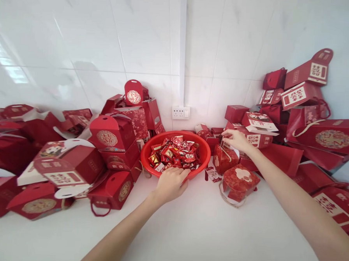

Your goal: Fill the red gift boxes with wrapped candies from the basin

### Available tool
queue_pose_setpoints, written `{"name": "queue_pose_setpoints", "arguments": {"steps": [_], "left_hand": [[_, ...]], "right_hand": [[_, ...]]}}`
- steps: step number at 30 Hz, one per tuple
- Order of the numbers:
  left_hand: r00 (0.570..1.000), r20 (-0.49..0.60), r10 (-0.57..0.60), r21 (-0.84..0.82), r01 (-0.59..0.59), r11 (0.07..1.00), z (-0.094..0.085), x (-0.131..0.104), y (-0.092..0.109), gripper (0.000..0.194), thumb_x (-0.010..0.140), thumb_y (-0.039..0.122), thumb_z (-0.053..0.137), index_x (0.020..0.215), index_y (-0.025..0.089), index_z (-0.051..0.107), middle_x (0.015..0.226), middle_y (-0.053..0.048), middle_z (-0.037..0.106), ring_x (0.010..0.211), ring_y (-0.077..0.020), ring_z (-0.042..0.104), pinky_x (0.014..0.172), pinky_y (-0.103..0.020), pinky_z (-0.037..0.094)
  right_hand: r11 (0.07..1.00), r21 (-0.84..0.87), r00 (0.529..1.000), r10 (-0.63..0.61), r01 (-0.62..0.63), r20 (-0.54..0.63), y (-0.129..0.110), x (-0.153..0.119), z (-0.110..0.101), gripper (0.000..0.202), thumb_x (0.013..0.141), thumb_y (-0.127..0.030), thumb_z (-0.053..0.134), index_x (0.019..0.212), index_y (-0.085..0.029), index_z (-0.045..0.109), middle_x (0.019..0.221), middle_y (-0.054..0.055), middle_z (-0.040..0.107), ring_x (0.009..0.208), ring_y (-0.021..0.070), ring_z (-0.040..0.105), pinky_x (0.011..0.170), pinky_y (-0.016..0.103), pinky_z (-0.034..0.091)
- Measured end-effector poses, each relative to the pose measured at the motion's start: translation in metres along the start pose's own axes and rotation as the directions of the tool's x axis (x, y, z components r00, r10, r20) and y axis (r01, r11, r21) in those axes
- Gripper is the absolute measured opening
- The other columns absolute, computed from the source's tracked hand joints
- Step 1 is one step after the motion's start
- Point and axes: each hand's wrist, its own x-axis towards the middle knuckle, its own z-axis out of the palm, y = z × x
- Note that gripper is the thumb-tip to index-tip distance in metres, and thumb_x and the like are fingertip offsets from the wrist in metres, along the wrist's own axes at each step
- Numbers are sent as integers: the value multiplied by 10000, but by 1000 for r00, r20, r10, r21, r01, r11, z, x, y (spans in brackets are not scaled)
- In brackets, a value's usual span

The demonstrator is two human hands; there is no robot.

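A red plastic basket (145, 154) full of small wrapped sweets (176, 152) stands on the white table near the wall. My left hand (171, 185) is at the basket's front rim with its fingers curled over it; the fingertips are partly hidden. My right hand (235, 140) reaches to the small red boxes right of the basket, its fingers bent down at a box, and what it holds, if anything, is hidden. Just below it sits a patterned red box (225, 158), and nearer the front is another with a cord handle (240, 182).
Piles of red gift boxes fill the left side (70, 164) and the right side (307, 98). A wall socket (180, 113) is behind the basket. Printed cards (213, 173) lie between the basket and the boxes. White tabletop (198, 233) shows in front.
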Motion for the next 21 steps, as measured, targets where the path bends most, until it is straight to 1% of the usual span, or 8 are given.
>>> {"name": "queue_pose_setpoints", "arguments": {"steps": [3,5,8,10,14,17,19,21], "left_hand": [[1000,17,-2,-6,2,1000,1,0,0,201,895,203,578,1075,189,665,921,-81,765,847,-258,725,766,-359,530],[1000,30,-6,-12,6,1000,1,0,0,191,893,205,579,1062,189,666,916,-80,762,848,-261,723,763,-364,532],[999,37,-11,-12,12,1000,1,0,-1,174,885,197,580,1037,189,663,911,-79,760,849,-265,721,763,-368,531],[999,35,-7,-14,8,1000,1,0,-1,175,884,191,577,1039,191,658,893,-75,756,844,-262,719,765,-364,529],[999,42,2,-37,0,999,0,-1,-1,178,886,181,566,1040,191,654,855,-72,745,828,-262,716,757,-366,535],[999,44,-5,-71,9,997,2,-2,-2,246,879,185,572,1108,180,661,904,-91,755,858,-279,721,784,-392,552],[1000,20,-20,-139,23,990,1,-3,-3,343,880,215,586,1217,175,640,979,-108,760,902,-294,723,818,-419,565],[998,-44,-40,-287,25,958,-3,-4,-4,419,904,263,587,1317,189,595,1124,-125,744,1005,-294,713,885,-433,571]], "right_hand": [[996,-82,992,30,-19,125,-1,23,24,264,976,-338,650,1181,-172,665,1209,86,686,1035,213,683,906,427,581],[992,-121,983,57,-36,172,-1,31,37,324,987,-363,634,1255,-181,632,1278,95,649,1078,227,668,913,445,580],[986,-154,977,94,-64,191,-3,34,50,331,984,-360,636,1269,-191,628,1294,96,642,1089,233,664,917,441,578],[983,-160,981,111,-86,160,-5,35,51,330,984,-361,637,1269,-193,628,1290,95,644,1084,231,666,910,435,581],[983,-143,994,113,-112,0,-13,37,29,273,983,-333,640,1205,-175,655,1233,90,675,1049,217,679,912,433,579],[990,-113,981,64,-86,-181,-24,32,-4,133,924,-137,628,1032,-155,703,1158,116,732,1052,255,700,996,445,536],[995,-87,958,21,-48,-286,-35,19,-27,168,898,-114,601,1026,-173,695,1182,116,738,1029,262,715,986,429,542],[998,-53,929,-44,26,-369,-47,-5,-45,151,892,-133,592,993,-203,680,1235,96,726,1031,229,717,963,374,557]]}}
